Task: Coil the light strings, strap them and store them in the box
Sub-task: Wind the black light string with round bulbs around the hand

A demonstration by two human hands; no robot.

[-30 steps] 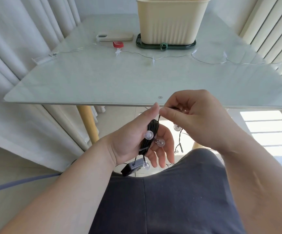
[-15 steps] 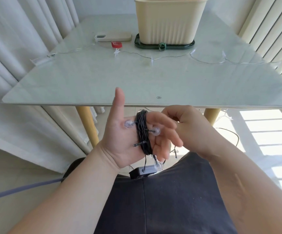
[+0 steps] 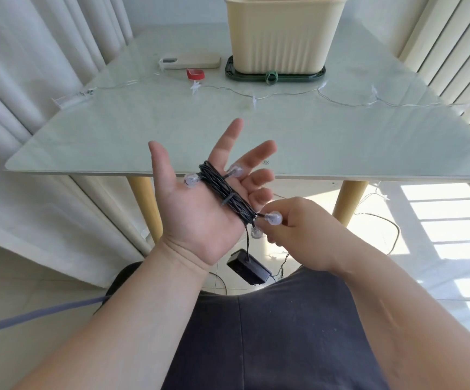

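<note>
A black light string [image 3: 225, 194] with clear round bulbs is wound in a coil across the palm of my left hand [image 3: 200, 209], whose fingers are spread and straight, palm up. Its black battery box [image 3: 249, 266] dangles below the hand. My right hand [image 3: 301, 235] pinches the string by a bulb [image 3: 273, 218] at the coil's lower end. More of the string trails to the floor. The cream box [image 3: 281, 35] stands on a dark green lid [image 3: 276, 75] at the table's far side. A second, clear-wire light string [image 3: 256, 98] with star lights lies stretched across the table.
A phone in a beige case [image 3: 191, 63] and a small red item [image 3: 195, 74] lie left of the box. The glass table's near edge [image 3: 87, 171] runs just beyond my hands. Curtains hang left, blinds right. Yellow table legs [image 3: 143, 204] stand below.
My left hand opened its fingers and rose toward the table edge. My right hand dropped from the coil's top to its lower end, carrying the string round the palm.
</note>
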